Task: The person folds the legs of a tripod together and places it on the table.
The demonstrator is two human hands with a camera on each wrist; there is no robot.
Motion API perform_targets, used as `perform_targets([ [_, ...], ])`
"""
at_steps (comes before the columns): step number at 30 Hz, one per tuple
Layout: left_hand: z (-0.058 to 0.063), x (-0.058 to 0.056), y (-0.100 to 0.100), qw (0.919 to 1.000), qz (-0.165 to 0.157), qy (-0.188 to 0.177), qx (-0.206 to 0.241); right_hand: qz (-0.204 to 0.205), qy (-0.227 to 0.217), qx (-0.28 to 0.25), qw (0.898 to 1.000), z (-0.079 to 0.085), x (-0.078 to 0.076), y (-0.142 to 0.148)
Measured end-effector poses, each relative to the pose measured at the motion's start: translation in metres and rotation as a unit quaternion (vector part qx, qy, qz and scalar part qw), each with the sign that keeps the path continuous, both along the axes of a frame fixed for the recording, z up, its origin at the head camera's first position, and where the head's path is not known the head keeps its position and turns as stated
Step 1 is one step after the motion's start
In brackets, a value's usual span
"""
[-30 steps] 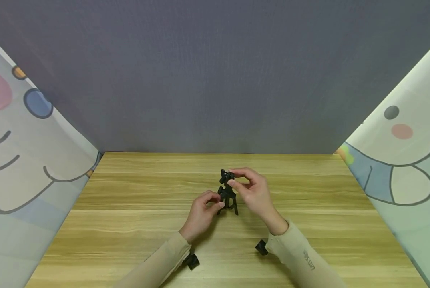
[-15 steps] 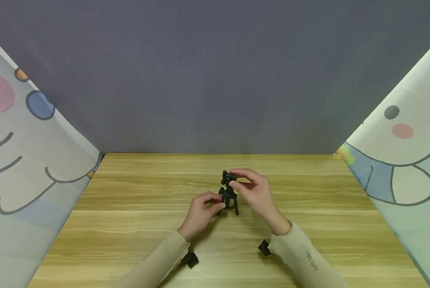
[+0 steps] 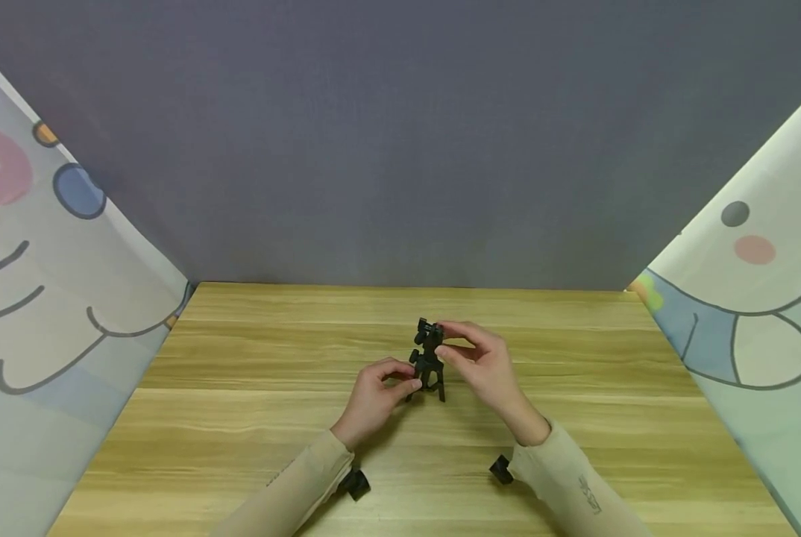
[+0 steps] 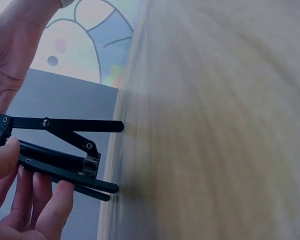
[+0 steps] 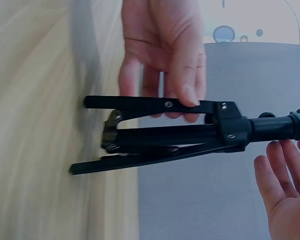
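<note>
A small black tripod [image 3: 430, 367] stands upright on the wooden table, its legs partly spread. My left hand [image 3: 372, 399] pinches one leg between thumb and fingers; in the left wrist view the leg [image 4: 85, 125] runs out past the fingers toward the tabletop. Higher up, my right hand [image 3: 486, 371] holds the tripod's head with thumb and fingertips. In the right wrist view the folding leg braces and centre column [image 5: 170, 134] show plainly, while the top of the tripod runs out of frame at the right, beside the right fingers [image 5: 285, 175].
Around the tripod spreads the wood-grain table [image 3: 273, 335]. A grey panel [image 3: 400, 149] rises behind it, and cartoon-printed sheets [image 3: 770, 350] flank both sides. Small black wrist devices [image 3: 501, 470] jut from beneath both sleeves.
The tripod's top has shifted slightly right together with my right hand, while its feet keep their place. My left hand keeps its pinch on the leg.
</note>
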State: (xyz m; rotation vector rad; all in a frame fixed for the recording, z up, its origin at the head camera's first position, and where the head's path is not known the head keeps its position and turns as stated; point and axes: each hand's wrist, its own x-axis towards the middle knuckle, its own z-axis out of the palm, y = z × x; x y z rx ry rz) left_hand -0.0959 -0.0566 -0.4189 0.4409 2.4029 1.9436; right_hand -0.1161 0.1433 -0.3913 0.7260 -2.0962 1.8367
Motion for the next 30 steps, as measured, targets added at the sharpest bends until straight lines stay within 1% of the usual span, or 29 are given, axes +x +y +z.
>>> perform_targets([
  [3, -0.004, -0.002, -0.002, 1.0000, 0.006, 0.005, 0.000, 0.003, -0.006, 0.000, 1.000, -0.005, 0.000, 0.000],
  [7, -0.024, -0.009, -0.003, 0.9999, 0.011, 0.003, 0.005, 0.004, -0.013, 0.001, 1.000, -0.012, 0.000, 0.002],
  [10, -0.039, -0.014, -0.003, 0.9998, 0.003, 0.003, 0.017, 0.004, -0.012, 0.007, 1.000, -0.019, 0.002, 0.006],
  [11, -0.040, -0.014, -0.002, 0.9998, -0.001, 0.002, 0.018, 0.003, -0.013, 0.009, 1.000, -0.021, 0.003, 0.008],
  [16, -0.042, -0.015, -0.001, 0.9999, -0.006, -0.003, 0.012, -0.004, -0.012, 0.023, 1.000, -0.032, 0.005, 0.017],
  [19, -0.042, -0.015, 0.000, 1.0000, -0.005, 0.003, 0.008, -0.007, -0.016, 0.024, 1.000, -0.037, 0.008, 0.022],
  [26, -0.042, -0.015, 0.001, 1.0000, -0.004, 0.005, 0.007, -0.021, -0.053, 0.031, 0.998, -0.047, 0.014, 0.028],
  [30, -0.042, -0.015, 0.000, 1.0000, -0.001, -0.002, 0.005, -0.033, -0.076, 0.040, 0.996, -0.054, 0.017, 0.030],
])
